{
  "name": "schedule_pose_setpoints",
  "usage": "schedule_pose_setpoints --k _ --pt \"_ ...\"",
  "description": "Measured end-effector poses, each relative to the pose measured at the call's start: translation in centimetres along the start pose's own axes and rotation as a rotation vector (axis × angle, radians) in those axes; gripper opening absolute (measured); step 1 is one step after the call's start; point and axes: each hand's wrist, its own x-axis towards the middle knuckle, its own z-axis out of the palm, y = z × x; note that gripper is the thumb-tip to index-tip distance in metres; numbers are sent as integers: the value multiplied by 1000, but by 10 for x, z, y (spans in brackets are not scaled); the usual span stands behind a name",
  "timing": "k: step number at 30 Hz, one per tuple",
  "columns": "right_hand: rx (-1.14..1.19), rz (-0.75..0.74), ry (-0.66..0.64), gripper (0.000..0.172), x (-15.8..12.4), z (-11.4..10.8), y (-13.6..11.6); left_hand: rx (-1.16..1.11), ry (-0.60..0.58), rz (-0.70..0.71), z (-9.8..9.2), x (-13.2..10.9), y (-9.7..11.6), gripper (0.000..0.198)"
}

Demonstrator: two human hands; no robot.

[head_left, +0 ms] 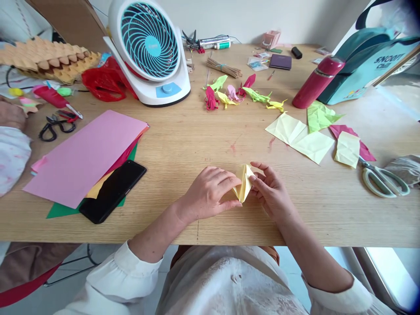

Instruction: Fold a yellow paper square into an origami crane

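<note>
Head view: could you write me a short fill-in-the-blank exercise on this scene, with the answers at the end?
1. The folded paper between the left hand and the right hand is ____ in colour.
2. The topmost sheet of the paper stack is ____.
3. In this view, the fan stands to the ____ of the origami figures.
4. The pale-handled scissors lie nearer the person's ____ hand.

Missing words: yellow; pink; left; right.

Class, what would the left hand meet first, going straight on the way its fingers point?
The folded yellow paper, right in front of the left hand and seemingly touching it. Beyond that, the right hand looks next in line, though depth is hard to judge.
</note>
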Motion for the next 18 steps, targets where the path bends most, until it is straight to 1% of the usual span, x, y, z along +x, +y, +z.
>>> schedule_pose_setpoints --k 2,5,9,11,14,16,18 --pt "28 1 -9 47 0 -1 0 -103 7 -28 2 0 -1 36" --pt "94 1 -25 46 -1 -1 0 -250 45 -61 5 -1 -2 33" --pt "112 -13 -28 45 -2 1 -3 -323 138 -106 9 -2 -2 29" --pt "76 -39 -43 45 -2 2 -3 -317 211 -155 11 -3 -2 21" --pt "-23 -99 -78 45 -3 4 -1 -289 324 -275 13 -2 -3 10" --pt "-105 -156 -99 43 -5 5 1 -310 368 -354 13 -2 -5 9" --pt "-233 -203 -111 40 -9 6 4 -379 381 -414 13 -2 -8 9"
